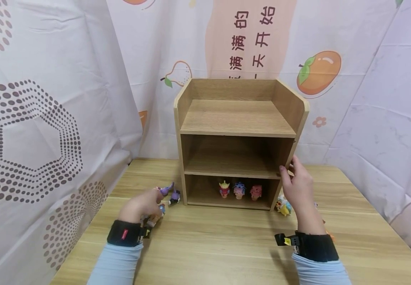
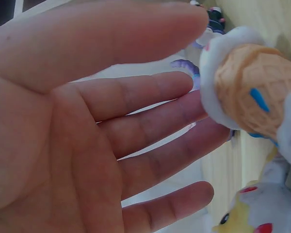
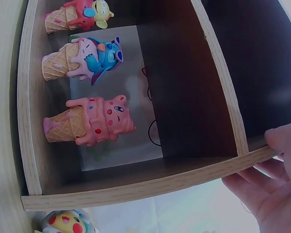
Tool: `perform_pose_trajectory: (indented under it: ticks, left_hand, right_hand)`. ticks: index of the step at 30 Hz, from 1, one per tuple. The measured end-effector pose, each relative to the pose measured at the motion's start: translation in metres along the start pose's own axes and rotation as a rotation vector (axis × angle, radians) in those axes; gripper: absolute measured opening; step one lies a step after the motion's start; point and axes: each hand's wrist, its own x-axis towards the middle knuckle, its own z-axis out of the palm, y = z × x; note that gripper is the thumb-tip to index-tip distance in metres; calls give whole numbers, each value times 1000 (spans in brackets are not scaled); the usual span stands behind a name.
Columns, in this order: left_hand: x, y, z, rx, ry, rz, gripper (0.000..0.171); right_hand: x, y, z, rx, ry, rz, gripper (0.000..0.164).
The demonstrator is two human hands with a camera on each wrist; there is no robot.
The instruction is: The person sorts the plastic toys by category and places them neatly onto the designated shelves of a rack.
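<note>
My left hand (image 1: pixel 142 206) reaches among small figurines left of the wooden shelf (image 1: pixel 239 116). Its fingers are extended in the left wrist view, with the tips at a figurine with a waffle-cone base (image 2: pixel 254 90); whether they touch it, I cannot tell. Beside that lies a white and yellow figurine (image 2: pixel 254 208). My right hand (image 1: pixel 299 186) grips the shelf's right side panel, thumb on the front edge, fingers outside. On the bottom level stand three ice-cream-cone figurines: a red one with a yellow-green head (image 1: pixel 224 189), a blue and pink one (image 1: pixel 239 190), and a pink one (image 1: pixel 256 192).
Purple figurines (image 1: pixel 174 197) lie by the shelf's lower left corner. To its right, partly behind my right hand, are more figurines, one yellow (image 1: pixel 284 209). All stand on a wood-grain table (image 1: pixel 209 245). A printed curtain (image 1: pixel 155 51) hangs behind.
</note>
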Motion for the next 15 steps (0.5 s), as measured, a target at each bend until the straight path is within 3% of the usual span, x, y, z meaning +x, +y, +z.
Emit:
perform_pose_trajectory:
  ticks: [10,15]
  left_hand:
    - [3,-3,6,22,-27,-34,67]
    - [4,-4,7,55,-43,-27,59]
  right_hand:
    - [0,2,0,5,2,-10,37]
    - [0,2,1,4,2,-9,39]
